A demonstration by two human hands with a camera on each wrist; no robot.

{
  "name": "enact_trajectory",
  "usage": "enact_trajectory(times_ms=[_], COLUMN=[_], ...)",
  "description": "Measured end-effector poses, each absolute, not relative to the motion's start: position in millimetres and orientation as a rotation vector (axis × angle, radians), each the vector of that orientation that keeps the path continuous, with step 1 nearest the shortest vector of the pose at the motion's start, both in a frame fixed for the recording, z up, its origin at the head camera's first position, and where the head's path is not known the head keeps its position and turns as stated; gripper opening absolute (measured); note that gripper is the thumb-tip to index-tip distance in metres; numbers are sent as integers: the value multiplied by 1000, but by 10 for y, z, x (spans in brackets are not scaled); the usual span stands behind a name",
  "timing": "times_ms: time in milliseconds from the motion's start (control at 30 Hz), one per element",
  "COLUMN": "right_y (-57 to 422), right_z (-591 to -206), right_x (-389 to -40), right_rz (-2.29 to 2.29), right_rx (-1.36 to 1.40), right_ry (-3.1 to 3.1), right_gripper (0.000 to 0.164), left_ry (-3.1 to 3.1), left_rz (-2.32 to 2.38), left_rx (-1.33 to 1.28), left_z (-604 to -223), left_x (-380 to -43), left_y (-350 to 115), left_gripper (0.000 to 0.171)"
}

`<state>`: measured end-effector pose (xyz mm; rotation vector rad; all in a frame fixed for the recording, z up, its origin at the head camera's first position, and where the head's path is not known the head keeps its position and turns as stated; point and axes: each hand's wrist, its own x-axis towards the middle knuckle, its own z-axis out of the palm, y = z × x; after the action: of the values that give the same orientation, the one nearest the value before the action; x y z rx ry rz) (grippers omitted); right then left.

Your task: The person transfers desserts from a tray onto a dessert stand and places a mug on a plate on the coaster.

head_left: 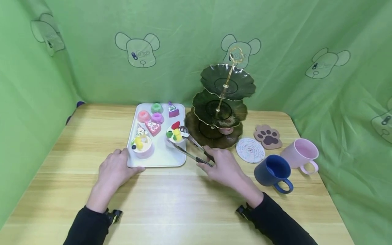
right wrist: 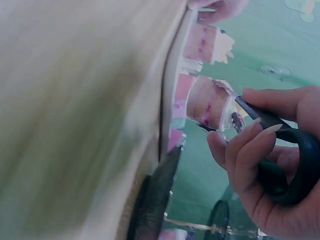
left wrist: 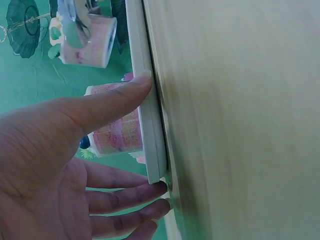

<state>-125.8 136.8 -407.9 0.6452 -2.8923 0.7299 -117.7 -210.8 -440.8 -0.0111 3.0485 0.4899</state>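
My right hand [head_left: 225, 166] holds black-handled metal tongs [head_left: 196, 158], their tips around a round toy cake [head_left: 175, 136] topped with fruit pieces. In the left wrist view that cake [left wrist: 87, 42] hangs a little above the white tray [left wrist: 150, 125]. My left hand [head_left: 115, 168] grips the tray's front left corner, thumb along the front rim and fingers at the side. Another round toy cake [head_left: 143, 149] stands near that corner. Behind it lie toy cake slices [head_left: 153, 128] and small rings in pink [head_left: 143, 116], green [head_left: 157, 108] and purple [head_left: 157, 118].
A three-tier dark stand [head_left: 211, 136] with a gold stem stands right of the tray, a pink piece [head_left: 226, 130] on its lowest plate. Farther right are a round white coaster [head_left: 250, 150], a paw-shaped coaster [head_left: 267, 136], a blue mug [head_left: 272, 170] and a pink mug [head_left: 299, 153].
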Motion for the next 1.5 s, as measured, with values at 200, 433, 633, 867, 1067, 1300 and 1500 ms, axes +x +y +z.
enact_trajectory(times_ms=[200, 433, 633, 867, 1067, 1300, 1500], right_y=[1521, 1691, 1746, 1752, 1713, 1673, 1677], right_z=[-3984, -4041, -4088, -4173, -4200, -4162, -4127], right_x=[-1278, -1383, -1490, -1613, -1730, -1821, -1834], right_rz=[778, 802, 814, 745, 672, 649, 628], right_rx=[512, 353, 250, 180, 151, 148, 146], right_ry=[-2942, -3012, -3045, -3061, -3049, -3037, -3062], right_gripper=[64, 75, 77, 73, 60, 39, 41], left_ry=[3053, 3053, 3047, 3046, 3048, 3039, 3041], left_rz=[494, 499, 507, 506, 506, 516, 517], left_rx=[-4, -8, -14, -13, -14, -19, -14], left_z=[-4414, -4417, -4421, -4419, -4412, -4406, -4410], left_x=[-1167, -1159, -1152, -1149, -1141, -1153, -1173], left_y=[-2117, -2129, -2126, -2121, -2117, -2110, -2110], left_gripper=[95, 91, 90, 91, 90, 92, 92])
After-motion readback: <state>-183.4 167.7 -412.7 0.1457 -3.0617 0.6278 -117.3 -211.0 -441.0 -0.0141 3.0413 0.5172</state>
